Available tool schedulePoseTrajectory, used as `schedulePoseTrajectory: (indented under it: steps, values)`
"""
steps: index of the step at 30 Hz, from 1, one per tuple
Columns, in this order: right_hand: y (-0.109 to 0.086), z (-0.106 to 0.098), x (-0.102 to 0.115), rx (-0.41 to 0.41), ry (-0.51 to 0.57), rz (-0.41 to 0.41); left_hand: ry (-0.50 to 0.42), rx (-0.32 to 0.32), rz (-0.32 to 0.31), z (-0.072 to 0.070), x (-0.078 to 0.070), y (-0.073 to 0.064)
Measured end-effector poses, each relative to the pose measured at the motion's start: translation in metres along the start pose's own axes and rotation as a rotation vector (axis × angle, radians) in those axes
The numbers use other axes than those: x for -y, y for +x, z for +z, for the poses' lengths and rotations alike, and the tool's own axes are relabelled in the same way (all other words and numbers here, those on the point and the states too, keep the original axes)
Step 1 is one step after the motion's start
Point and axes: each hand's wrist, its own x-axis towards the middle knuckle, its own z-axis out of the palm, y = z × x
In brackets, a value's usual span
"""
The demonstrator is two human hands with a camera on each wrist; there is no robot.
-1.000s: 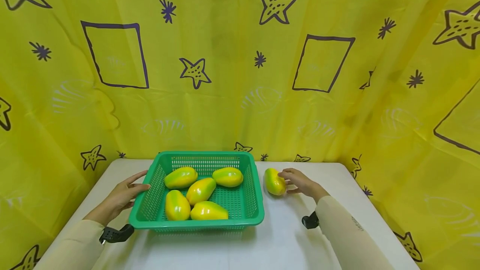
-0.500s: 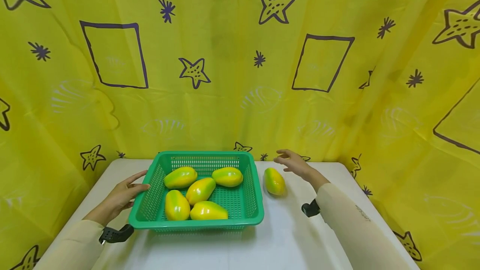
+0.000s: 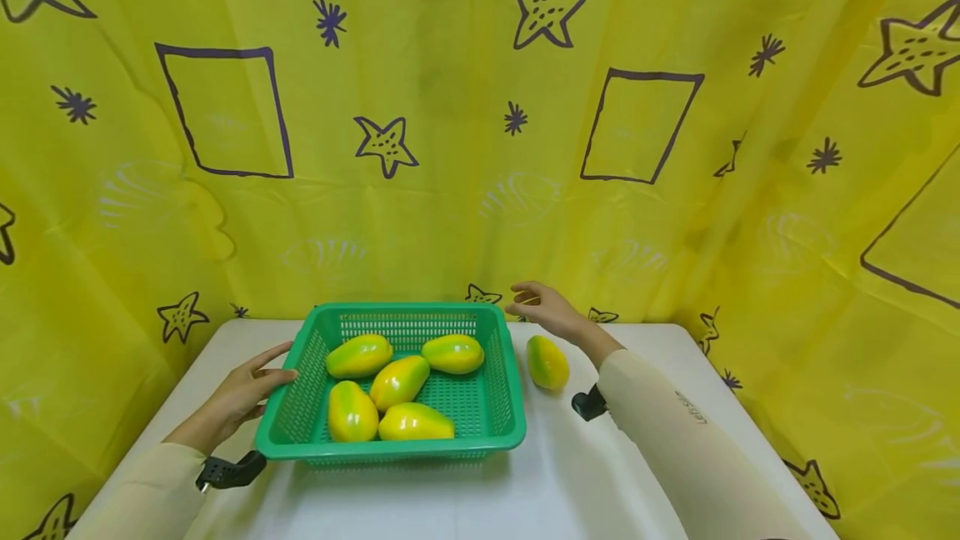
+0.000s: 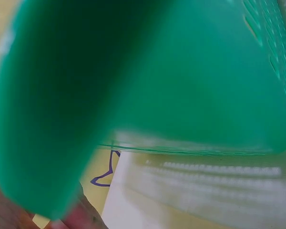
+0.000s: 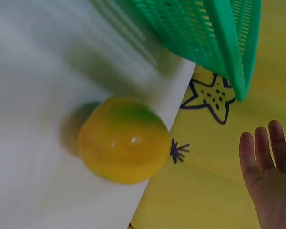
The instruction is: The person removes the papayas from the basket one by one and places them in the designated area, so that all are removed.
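Note:
A green plastic basket (image 3: 392, 446) stands on the table with several yellow-green mangoes, one of them a mango (image 3: 401, 382) in the middle. My left hand (image 3: 238, 397) grips the basket's left rim between thumb and fingers; in the left wrist view the basket's rim (image 4: 47, 157) hides much of that hand. Outside the basket, to its right, a single mango (image 3: 547, 362) lies on the table. My right hand (image 3: 551, 311) is in the air behind that mango, near the basket's back right corner, holding nothing. Its fingers look loosely extended in the right wrist view.
The white table (image 3: 465, 507) ends at a yellow curtain (image 3: 442, 223) with drawn stars, which hangs behind and at both sides. Dark wrist devices (image 3: 234, 471) sit on both forearms.
My right hand has let go of the loose mango, lifted, and moved back and left toward the basket. The mango stays on the table. My left hand and the basket keep their places.

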Motion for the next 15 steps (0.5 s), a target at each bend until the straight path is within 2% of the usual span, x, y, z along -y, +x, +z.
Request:
schedulePoseTrajectory:
  steps: [9, 15]
  values:
    - [0.011, 0.024, 0.015, 0.029, 0.001, -0.066, -0.009, 0.003, 0.000, 0.000, 0.000, -0.001]
    - [0.016, 0.041, 0.021, 0.053, 0.016, -0.062, -0.032, 0.013, -0.003, 0.000, 0.002, 0.001]
